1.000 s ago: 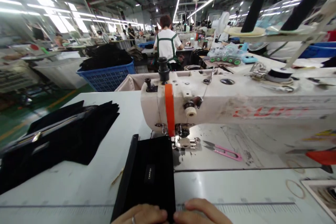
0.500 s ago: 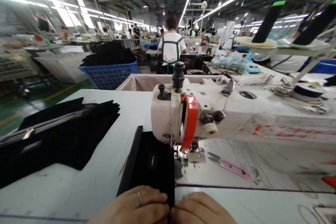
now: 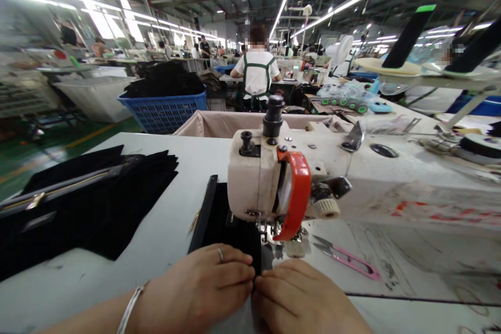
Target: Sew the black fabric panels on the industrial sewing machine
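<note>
A black fabric panel (image 3: 219, 235) lies flat under the sewing machine head (image 3: 250, 182), its right edge running below the presser foot (image 3: 268, 234). A dark strip with a zipper pull at its side borders the panel's left edge, and a small label is partly hidden by the machine. My left hand (image 3: 207, 282), with a ring and bracelet, is closed on the panel's near right edge. Fingertips almost meeting it, my right hand (image 3: 303, 297) pinches the same edge. Pink-handled thread snips (image 3: 348, 261) rest on the machine bed, right of the needle area.
Stacked black pieces with zippers (image 3: 94, 193) lie on the left of the white table (image 3: 152, 240). Behind the machine are a cloth-lined bin (image 3: 227, 122) and a blue basket (image 3: 164, 112) of black fabric. A person (image 3: 258, 73) sits ahead, back turned. Thread cones (image 3: 410, 36) stand at right.
Both hands have moved forward toward the needle, carrying the black fabric panel with them. Its label has slid partly behind the machine head. The view has shifted slightly.
</note>
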A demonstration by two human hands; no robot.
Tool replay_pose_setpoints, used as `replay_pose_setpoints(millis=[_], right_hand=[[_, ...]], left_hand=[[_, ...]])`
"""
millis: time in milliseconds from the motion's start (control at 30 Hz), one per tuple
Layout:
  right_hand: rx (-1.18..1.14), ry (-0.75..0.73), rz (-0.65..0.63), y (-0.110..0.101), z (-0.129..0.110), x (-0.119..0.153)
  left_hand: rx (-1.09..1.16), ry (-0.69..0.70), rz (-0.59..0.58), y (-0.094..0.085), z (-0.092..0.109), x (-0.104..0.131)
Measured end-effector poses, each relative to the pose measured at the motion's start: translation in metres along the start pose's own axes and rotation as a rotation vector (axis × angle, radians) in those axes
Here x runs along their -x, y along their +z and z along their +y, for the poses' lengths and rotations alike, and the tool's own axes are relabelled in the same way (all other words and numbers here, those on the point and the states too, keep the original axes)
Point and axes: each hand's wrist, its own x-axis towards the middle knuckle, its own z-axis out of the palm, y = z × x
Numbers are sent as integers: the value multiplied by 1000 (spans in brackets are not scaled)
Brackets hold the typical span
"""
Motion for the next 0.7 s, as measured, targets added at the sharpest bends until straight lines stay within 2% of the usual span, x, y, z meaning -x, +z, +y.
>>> replay_pose_setpoints(millis=[100,367,600,700], right_hand=[[10,22,-46,2,5,0],[22,147,-124,5,12,1],[54,198,-91,4,12,-3],[51,188,-67,7,12,1]], left_hand=[[55,89,-53,0,-7,-4],[40,126,-112,4,-33,-11],[71,24,-93,9,-49,-18],[8,-27,-82,12,-53,-21]])
